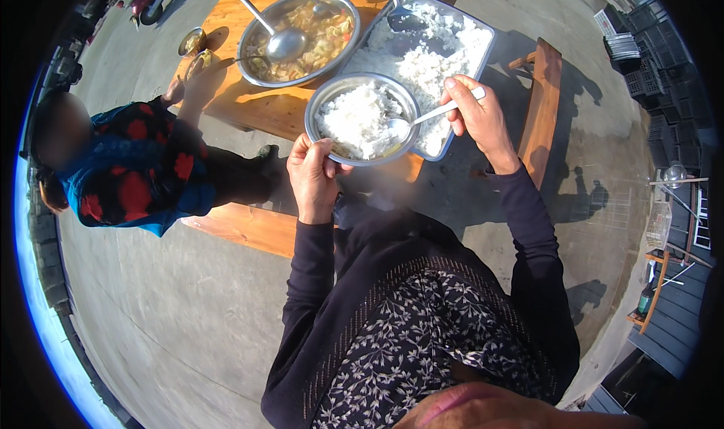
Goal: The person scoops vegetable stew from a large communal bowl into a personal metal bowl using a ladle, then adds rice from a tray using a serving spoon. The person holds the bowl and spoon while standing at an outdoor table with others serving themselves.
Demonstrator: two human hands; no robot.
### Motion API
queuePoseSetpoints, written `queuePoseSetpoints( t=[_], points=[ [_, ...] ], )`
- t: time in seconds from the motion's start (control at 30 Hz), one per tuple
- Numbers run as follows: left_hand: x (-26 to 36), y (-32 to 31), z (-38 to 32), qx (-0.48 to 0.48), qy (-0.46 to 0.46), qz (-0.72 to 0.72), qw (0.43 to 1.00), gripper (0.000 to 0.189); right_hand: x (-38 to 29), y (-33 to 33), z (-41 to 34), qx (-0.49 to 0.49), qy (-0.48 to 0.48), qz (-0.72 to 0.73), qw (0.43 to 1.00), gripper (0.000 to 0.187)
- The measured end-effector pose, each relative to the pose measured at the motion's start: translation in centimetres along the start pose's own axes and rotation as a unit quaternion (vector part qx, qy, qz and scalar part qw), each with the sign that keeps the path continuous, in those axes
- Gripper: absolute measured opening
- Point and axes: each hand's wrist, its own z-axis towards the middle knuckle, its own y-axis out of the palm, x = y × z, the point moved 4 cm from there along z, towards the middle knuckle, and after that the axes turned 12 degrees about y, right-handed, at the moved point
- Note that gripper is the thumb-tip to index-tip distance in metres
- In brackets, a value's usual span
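My left hand (pixel 317 174) grips the near left rim of a round metal bowl (pixel 362 161) heaped with white rice (pixel 359 118). In my right hand (pixel 475 115) is the handle of a metal spoon (pixel 435 114), its tip resting in the rice at the bowl's right side. The bowl is held over the near corner of a large rectangular metal tray (pixel 485 50) of rice, which has a serving scoop (pixel 404 19) in it. Left of the tray stands a wide metal basin (pixel 244 61) of vegetable stew with a ladle (pixel 287 44) across it.
These vessels stand on a wooden table (pixel 226 22). At the left, a person (pixel 136 163) in a red-flowered top reaches to a small bowl (pixel 201 61); another small bowl (pixel 192 41) is beyond. Wooden benches (pixel 540 112) flank the table. Black crates (pixel 673 78) are stacked far right.
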Motion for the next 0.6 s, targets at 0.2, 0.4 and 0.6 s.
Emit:
queuePoseSetpoints(
  t=[0.2,0.4,0.6],
  points=[
    [2.2,0.6,0.7,-0.050,-0.022,-0.072,0.996,0.017,-1.0,-1.4,1.8,-0.029,0.012,0.156,0.987,0.031],
    [5.2,2.5,-0.5,-0.108,-0.055,-0.115,0.986,0.009,-7.9,-1.8,0.0,-0.179,-0.031,0.200,0.963,0.034],
    [8.1,3.9,-3.4,-0.128,-0.109,-0.178,0.969,0.003,-15.7,-1.3,-5.0,-0.297,-0.065,0.219,0.927,0.040]
  ],
)
